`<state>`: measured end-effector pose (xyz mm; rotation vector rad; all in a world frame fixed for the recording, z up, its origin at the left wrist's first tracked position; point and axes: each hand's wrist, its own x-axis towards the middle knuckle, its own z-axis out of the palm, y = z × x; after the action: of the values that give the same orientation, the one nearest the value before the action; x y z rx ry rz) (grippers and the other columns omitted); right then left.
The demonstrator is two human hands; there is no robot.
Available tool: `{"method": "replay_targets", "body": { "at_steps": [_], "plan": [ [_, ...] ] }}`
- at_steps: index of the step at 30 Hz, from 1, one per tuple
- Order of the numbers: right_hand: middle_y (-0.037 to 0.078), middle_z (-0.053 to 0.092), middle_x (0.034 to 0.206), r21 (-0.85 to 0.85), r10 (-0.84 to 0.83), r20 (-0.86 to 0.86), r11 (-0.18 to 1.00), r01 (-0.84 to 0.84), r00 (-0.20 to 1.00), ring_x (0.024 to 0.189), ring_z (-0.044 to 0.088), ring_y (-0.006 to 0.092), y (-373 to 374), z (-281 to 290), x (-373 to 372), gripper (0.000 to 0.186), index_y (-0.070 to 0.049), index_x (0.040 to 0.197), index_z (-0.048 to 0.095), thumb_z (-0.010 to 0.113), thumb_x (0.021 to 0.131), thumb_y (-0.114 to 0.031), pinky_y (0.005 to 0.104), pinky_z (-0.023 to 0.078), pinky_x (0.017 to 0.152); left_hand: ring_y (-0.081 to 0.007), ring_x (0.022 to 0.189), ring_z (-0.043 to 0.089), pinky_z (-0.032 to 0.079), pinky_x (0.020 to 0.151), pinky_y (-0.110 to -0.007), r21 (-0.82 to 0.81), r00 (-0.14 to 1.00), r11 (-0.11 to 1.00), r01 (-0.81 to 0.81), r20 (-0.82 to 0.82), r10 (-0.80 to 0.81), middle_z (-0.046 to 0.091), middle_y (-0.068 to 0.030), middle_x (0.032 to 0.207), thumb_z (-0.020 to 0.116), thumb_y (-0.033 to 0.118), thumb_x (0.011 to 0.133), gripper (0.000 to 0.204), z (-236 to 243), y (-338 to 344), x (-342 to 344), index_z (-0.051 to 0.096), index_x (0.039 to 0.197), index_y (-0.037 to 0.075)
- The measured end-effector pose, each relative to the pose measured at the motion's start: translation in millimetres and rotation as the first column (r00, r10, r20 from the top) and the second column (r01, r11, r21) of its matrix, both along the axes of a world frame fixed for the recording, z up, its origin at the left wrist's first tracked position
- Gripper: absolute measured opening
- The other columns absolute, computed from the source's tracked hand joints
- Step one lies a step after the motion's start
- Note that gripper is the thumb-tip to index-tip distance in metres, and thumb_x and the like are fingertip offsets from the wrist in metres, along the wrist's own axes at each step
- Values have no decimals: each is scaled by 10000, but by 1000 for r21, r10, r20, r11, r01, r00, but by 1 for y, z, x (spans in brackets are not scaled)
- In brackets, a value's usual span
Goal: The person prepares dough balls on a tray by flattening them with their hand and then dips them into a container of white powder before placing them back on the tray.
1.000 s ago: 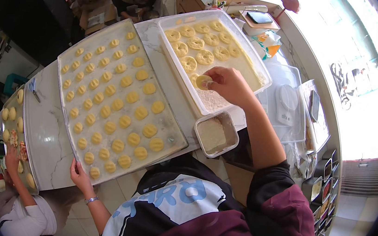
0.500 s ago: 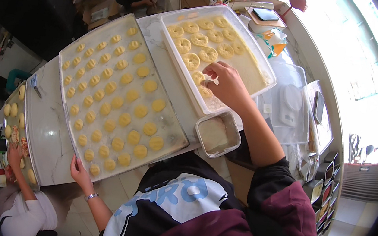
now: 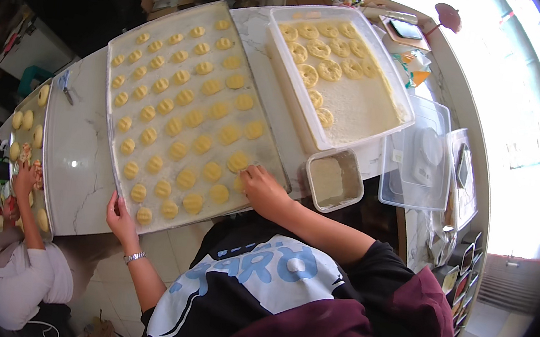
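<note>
A large metal tray [image 3: 157,106] lies before me, covered with rows of small flattened yellow dough pieces [image 3: 194,118], many with pressed grooves. At its near left corner, my left hand [image 3: 121,221] grips the rim between thumb and fingers. Over the near right corner, my right hand [image 3: 266,191] has its fingers closed around the last dough piece [image 3: 238,183] of the front row, mostly hidden beneath them. Beyond stands a clear plastic bin [image 3: 353,141] with a floury bottom, holding several larger dough rounds [image 3: 329,70] with holes pressed in them.
A square tub of flour [image 3: 334,181] stands beside the bin. To its right are a clear lid [image 3: 409,178] and a white scale [image 3: 427,146]. At far left, another person's hand [image 3: 24,177] works over a second tray [image 3: 45,209]. Scissors [image 3: 66,87] lie on the marble table [image 3: 77,140].
My right hand has left the bin and come down to the tray's near right corner, onto a dough piece. My left hand stays at the tray's rim. The view has shifted slightly.
</note>
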<state>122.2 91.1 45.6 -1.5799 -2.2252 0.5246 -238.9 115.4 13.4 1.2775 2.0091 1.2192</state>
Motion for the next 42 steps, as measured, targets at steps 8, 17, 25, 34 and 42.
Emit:
{"method": "replay_targets", "body": {
  "at_steps": [8,17,25,34,42],
  "plan": [
    [141,549,884,-228,-39,-282,973,-28,959,842,547,304,8,21,13,221,-16,876,558,654,680,-57,349,456,748,-160,914,547,431,826,-287,14,999,999,29,37,-30,593,-112,1047,510,109,899,303,-1,7,5,521,1158,-48],
    [61,630,801,-245,-362,-624,932,266,692,721,569,103,53,135,164,253,4,991,601,649,759,-85,244,467,663,-166,913,547,432,830,-291,-20,999,1000,3,34,-2,591,-112,1062,514,113,896,300,-1,1,-3,528,1161,-28],
    [93,628,794,-517,-269,-253,850,105,929,740,576,180,58,103,208,295,-38,990,626,673,712,-125,311,461,695,-160,911,551,439,818,-285,-13,1000,1000,13,3,-13,587,-116,1079,515,119,899,308,2,3,1,521,1170,-29],
    [129,621,828,-390,-219,-127,908,155,967,810,593,263,65,98,207,259,-16,912,611,676,704,-156,346,468,722,-154,918,545,433,824,-281,-32,1000,999,-7,0,7,589,-111,1064,510,113,903,303,0,0,-2,517,1168,-33],
    [150,598,859,-149,-280,-41,951,271,959,821,587,288,101,85,193,377,17,965,579,687,722,-251,362,473,725,-151,910,548,437,816,-277,-27,1000,1000,-15,17,16,589,-111,1059,510,110,903,304,-3,4,-3,513,1168,-38]
  ]
}}
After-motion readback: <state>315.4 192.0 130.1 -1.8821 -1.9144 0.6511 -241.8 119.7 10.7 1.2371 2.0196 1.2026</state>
